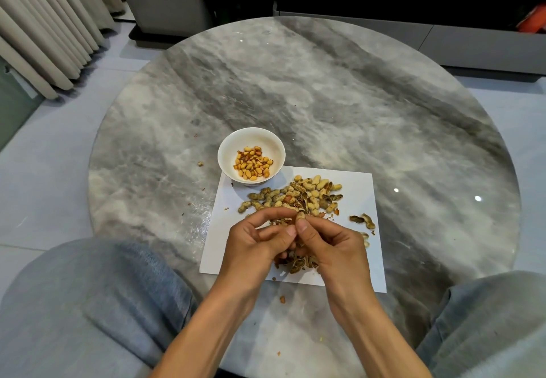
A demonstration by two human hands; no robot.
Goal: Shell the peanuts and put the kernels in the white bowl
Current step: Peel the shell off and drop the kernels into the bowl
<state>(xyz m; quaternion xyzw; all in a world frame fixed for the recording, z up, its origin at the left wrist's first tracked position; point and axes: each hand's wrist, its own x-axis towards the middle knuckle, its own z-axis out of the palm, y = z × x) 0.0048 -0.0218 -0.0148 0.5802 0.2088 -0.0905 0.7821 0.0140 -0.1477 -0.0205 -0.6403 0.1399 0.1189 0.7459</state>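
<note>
A white bowl [267, 144] holding several shelled kernels [252, 162] stands at the far left corner of a white paper sheet [354, 188]. A pile of unshelled peanuts [295, 197] lies on the sheet just beyond my hands. My left hand [257, 241] and my right hand [331, 247] meet over the sheet, and together their fingertips pinch one peanut [300, 216]. Broken shells [297, 265] lie under and between the hands, partly hidden.
The round grey marble table [325, 88] carries the sheet near its front edge. Split shell halves [363, 220] lie on the sheet's right side. Small crumbs are scattered around. My knees in grey trousers flank the table's near edge. A cabinet stands behind.
</note>
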